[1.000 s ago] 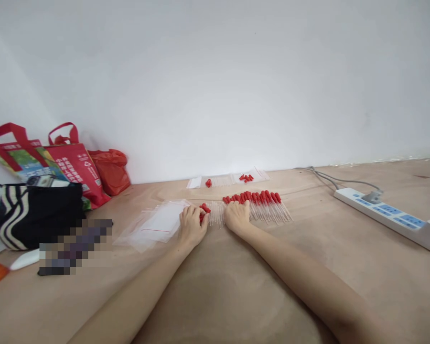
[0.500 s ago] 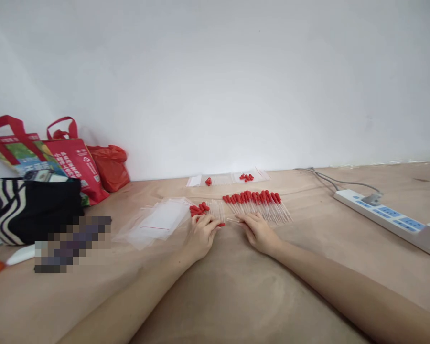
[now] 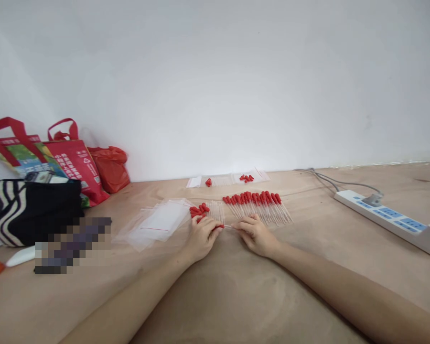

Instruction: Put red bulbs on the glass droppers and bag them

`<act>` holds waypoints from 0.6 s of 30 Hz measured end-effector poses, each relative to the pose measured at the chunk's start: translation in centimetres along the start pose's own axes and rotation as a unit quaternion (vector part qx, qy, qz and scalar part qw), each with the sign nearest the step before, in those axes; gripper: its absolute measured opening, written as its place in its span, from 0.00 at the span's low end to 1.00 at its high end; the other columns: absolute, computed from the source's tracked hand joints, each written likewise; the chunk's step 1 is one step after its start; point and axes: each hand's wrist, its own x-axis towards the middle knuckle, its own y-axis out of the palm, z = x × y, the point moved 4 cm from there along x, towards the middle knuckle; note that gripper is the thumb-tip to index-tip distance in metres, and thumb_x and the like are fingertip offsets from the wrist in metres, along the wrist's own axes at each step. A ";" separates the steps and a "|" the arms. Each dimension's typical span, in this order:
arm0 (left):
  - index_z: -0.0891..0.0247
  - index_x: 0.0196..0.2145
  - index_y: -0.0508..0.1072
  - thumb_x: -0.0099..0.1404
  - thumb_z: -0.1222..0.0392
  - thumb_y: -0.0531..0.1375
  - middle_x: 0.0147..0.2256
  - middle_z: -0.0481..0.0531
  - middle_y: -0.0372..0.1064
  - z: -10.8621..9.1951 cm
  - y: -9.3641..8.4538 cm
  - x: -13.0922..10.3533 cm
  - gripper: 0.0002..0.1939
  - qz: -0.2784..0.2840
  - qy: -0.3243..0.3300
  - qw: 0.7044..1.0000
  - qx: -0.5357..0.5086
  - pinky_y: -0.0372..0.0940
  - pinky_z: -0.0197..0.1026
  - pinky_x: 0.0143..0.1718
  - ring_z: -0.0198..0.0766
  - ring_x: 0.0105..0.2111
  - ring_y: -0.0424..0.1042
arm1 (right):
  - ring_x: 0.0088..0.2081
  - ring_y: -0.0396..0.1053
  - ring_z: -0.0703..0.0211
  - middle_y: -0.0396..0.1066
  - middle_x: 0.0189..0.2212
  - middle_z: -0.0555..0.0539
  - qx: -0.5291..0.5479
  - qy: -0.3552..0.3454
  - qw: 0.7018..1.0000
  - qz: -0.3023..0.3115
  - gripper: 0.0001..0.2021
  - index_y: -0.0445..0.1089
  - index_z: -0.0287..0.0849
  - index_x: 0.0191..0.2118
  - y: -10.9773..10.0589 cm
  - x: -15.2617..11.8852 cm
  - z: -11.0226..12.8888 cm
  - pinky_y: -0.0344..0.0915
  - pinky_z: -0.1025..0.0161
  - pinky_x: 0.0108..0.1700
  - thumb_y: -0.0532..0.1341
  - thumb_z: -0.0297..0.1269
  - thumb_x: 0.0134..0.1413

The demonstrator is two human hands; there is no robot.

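Note:
My left hand (image 3: pixel 202 237) pinches a red rubber bulb (image 3: pixel 220 226), its open end facing right. My right hand (image 3: pixel 257 234) is closed on a thin clear dropper tube (image 3: pixel 230 227), whose tip meets the bulb. Just beyond my left hand lie loose red bulbs (image 3: pixel 202 207) and a row of bare clear tubes (image 3: pixel 217 210). Behind my right hand, a slanted row of droppers with red bulbs (image 3: pixel 252 197) rests on the table, their clear stems pointing toward me.
Clear zip bags (image 3: pixel 161 223) are stacked at left. Farther back lie small bags (image 3: pixel 260 175) with more bulbs and tubes. A white power strip (image 3: pixel 390 217) with a grey cord is at right. Shopping bags (image 3: pixel 75 167) and a black striped bag (image 3: pixel 39 205) stand at far left.
My right hand has shifted slightly left, bringing the tube's tip from a short gap up to the red bulb. My left hand has barely moved.

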 end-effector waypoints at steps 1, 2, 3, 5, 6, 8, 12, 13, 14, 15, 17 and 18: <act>0.61 0.32 0.69 0.63 0.61 0.49 0.33 0.50 0.72 0.0 -0.1 0.0 0.09 0.000 0.002 1.000 -0.007 0.47 0.48 0.45 0.38 0.35 0.66 | 0.33 0.64 0.62 0.69 0.31 0.46 0.000 -0.004 1.000 0.003 0.13 0.68 0.43 0.41 0.0 0.0 0.0 0.51 0.61 0.40 0.48 0.29 0.55; 0.61 0.32 0.69 0.63 0.61 0.49 0.32 0.50 0.72 0.0 -0.1 0.0 0.09 0.002 0.006 1.000 -0.013 0.47 0.48 0.45 0.38 0.35 0.66 | 0.33 0.64 0.63 0.69 0.30 0.46 -0.001 -0.007 1.000 0.006 0.13 0.68 0.43 0.41 0.1 0.0 0.0 0.51 0.61 0.40 0.48 0.29 0.55; 0.61 0.32 0.69 0.63 0.61 0.49 0.32 0.50 0.72 -0.1 -0.1 -0.1 0.10 0.006 0.012 1.000 -0.017 0.48 0.47 0.45 0.38 0.34 0.66 | 0.32 0.64 0.63 0.69 0.30 0.47 -0.003 -0.012 1.000 0.009 0.14 0.68 0.44 0.41 0.1 0.0 0.0 0.51 0.61 0.40 0.49 0.28 0.55; 0.60 0.31 0.70 0.63 0.60 0.50 0.31 0.50 0.72 -0.3 -0.1 -0.2 0.10 0.018 0.029 0.999 -0.022 0.48 0.47 0.45 0.37 0.34 0.66 | 0.33 0.65 0.64 0.69 0.31 0.47 -0.005 -0.025 1.000 0.018 0.15 0.68 0.45 0.41 0.0 -0.1 -0.1 0.49 0.61 0.40 0.49 0.25 0.53; 0.60 0.31 0.70 0.63 0.61 0.50 0.30 0.49 0.72 -0.5 -0.1 -0.2 0.10 0.026 0.039 0.999 -0.023 0.48 0.47 0.45 0.37 0.33 0.66 | 0.34 0.65 0.64 0.69 0.32 0.48 -0.004 -0.031 0.999 0.022 0.16 0.69 0.46 0.42 0.0 -0.1 -0.2 0.49 0.60 0.41 0.50 0.24 0.51; 0.60 0.30 0.71 0.62 0.61 0.50 0.29 0.48 0.71 -0.8 -0.1 -0.3 0.10 0.040 0.061 0.997 -0.027 0.47 0.47 0.46 0.37 0.33 0.66 | 0.34 0.64 0.64 0.69 0.32 0.48 -0.004 -0.041 0.999 0.028 0.19 0.69 0.47 0.41 -0.2 -0.1 -0.3 0.47 0.59 0.42 0.50 0.22 0.49; 0.60 0.29 0.70 0.62 0.61 0.50 0.28 0.48 0.70 -1.1 -0.1 -0.3 0.10 0.055 0.079 0.995 -0.028 0.47 0.47 0.46 0.36 0.32 0.66 | 0.31 0.63 0.64 0.69 0.31 0.49 -0.030 -0.050 0.998 0.025 0.20 0.70 0.48 0.40 -0.5 0.0 -0.1 0.45 0.57 0.42 0.49 0.21 0.47; 0.60 0.29 0.70 0.62 0.61 0.50 0.27 0.48 0.70 -1.1 -0.1 -0.2 0.10 0.056 0.079 0.995 -0.024 0.47 0.47 0.46 0.36 0.32 0.66 | 0.30 0.62 0.64 0.69 0.30 0.49 -0.041 -0.051 0.998 0.024 0.19 0.70 0.47 0.40 -0.5 0.0 0.1 0.44 0.57 0.42 0.50 0.22 0.46; 0.60 0.28 0.70 0.62 0.61 0.50 0.27 0.48 0.70 -1.1 0.0 -0.2 0.10 0.057 0.078 0.995 -0.021 0.47 0.47 0.46 0.36 0.32 0.66 | 0.30 0.61 0.64 0.68 0.30 0.49 -0.051 -0.052 0.997 0.023 0.19 0.70 0.47 0.40 -0.5 0.1 0.2 0.44 0.57 0.42 0.50 0.22 0.46; 0.60 0.28 0.70 0.62 0.61 0.50 0.26 0.48 0.70 -1.0 0.0 -0.2 0.10 0.056 0.078 0.995 -0.016 0.47 0.47 0.46 0.36 0.31 0.66 | 0.29 0.61 0.64 0.68 0.29 0.48 -0.061 -0.054 0.996 0.022 0.19 0.70 0.47 0.40 -0.4 0.1 0.4 0.44 0.58 0.41 0.50 0.22 0.46; 0.61 0.27 0.70 0.62 0.61 0.51 0.26 0.48 0.70 -1.0 0.0 -0.2 0.10 0.049 0.078 0.996 -0.006 0.47 0.48 0.46 0.36 0.31 0.66 | 0.29 0.60 0.64 0.68 0.29 0.48 -0.076 -0.054 0.995 0.022 0.19 0.70 0.45 0.41 -0.3 0.1 0.7 0.44 0.59 0.40 0.50 0.22 0.46; 0.61 0.27 0.69 0.61 0.60 0.51 0.26 0.48 0.70 -1.0 0.1 -0.3 0.10 0.045 0.078 0.996 -0.001 0.47 0.48 0.47 0.36 0.31 0.66 | 0.29 0.60 0.63 0.68 0.29 0.47 -0.079 -0.053 0.995 0.023 0.18 0.70 0.44 0.41 -0.2 0.1 0.8 0.44 0.59 0.39 0.50 0.22 0.46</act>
